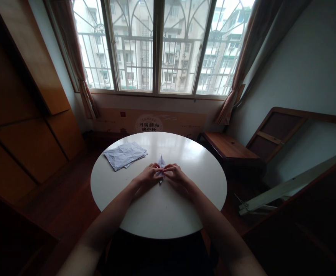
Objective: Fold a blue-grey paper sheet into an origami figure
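A small folded piece of pale paper (161, 163) with a pointed tip lies on the round white table (185, 199), near its middle. My left hand (148, 175) pinches the paper from the left. My right hand (175, 174) pinches it from the right. The fingertips of both hands meet over the paper and hide its lower part. Both forearms reach in from the near edge of the table.
A loose stack of creased paper sheets (124, 155) lies on the table's far left. A low wooden bench (228, 147) stands to the right, wooden cabinets (32, 126) to the left, and a barred window (159, 46) with curtains is behind.
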Available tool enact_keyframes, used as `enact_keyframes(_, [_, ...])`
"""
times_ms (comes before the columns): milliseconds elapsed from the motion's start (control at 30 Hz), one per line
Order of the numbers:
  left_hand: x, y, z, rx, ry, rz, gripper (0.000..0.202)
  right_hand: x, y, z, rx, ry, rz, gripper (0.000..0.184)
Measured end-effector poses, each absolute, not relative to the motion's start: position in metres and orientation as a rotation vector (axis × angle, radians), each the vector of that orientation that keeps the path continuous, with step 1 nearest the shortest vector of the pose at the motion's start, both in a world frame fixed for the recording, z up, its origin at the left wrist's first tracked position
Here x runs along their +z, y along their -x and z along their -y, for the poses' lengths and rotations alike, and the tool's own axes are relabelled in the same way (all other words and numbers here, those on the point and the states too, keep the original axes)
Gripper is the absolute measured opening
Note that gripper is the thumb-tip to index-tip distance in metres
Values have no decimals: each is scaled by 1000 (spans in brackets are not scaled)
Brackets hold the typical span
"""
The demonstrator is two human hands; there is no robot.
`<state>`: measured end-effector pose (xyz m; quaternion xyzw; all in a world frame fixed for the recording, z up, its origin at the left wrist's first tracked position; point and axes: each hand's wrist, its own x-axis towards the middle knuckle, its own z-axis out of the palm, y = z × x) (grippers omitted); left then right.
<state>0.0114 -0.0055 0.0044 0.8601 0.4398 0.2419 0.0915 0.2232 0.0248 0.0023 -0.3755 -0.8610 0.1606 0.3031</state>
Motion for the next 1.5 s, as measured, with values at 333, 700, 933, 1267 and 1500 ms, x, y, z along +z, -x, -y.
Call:
enact_keyframes(333, [8,-11,5,762,-2430,-1102,26,-1,-225,-33,445,1036,2191,18])
enact_keyframes(700, [2,-5,-3,867,-2437,-1141,6,4,-232,-36,356,1431,2055,19])
enact_keyframes(933, [16,-1,2,787,-2550,-1513,10,6,-231,-37,523,1468,2045,15])
enact_keyframes(1267, [9,-1,1,576,-2574,-1606,32,4,-234,-42,546,1507,2010,20])
enact_keyframes(1500, [8,-3,1,526,-2529,-1654,29,11,-230,-35,474,1677,2111,22])
